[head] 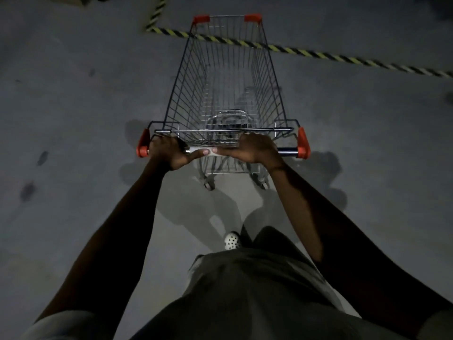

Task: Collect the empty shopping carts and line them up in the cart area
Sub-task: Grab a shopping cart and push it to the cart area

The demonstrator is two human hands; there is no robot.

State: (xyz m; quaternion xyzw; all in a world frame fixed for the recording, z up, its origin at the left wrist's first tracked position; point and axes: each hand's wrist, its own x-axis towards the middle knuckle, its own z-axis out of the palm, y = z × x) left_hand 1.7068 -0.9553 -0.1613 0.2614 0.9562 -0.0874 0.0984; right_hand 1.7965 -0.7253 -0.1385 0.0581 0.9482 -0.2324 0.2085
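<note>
An empty wire shopping cart with red corner caps stands right in front of me on the dim grey floor. Both hands grip its handle bar: my left hand near the left red end cap, my right hand right of the middle. My thumbs nearly meet on the white centre piece of the bar. The front of the basket reaches over a yellow-and-black striped floor line. Two rear wheels show under the handle.
The striped line runs across the floor from upper left to far right, with a second strip branching away at the top left. Dark stains mark the concrete on the left. One white perforated shoe shows below the cart.
</note>
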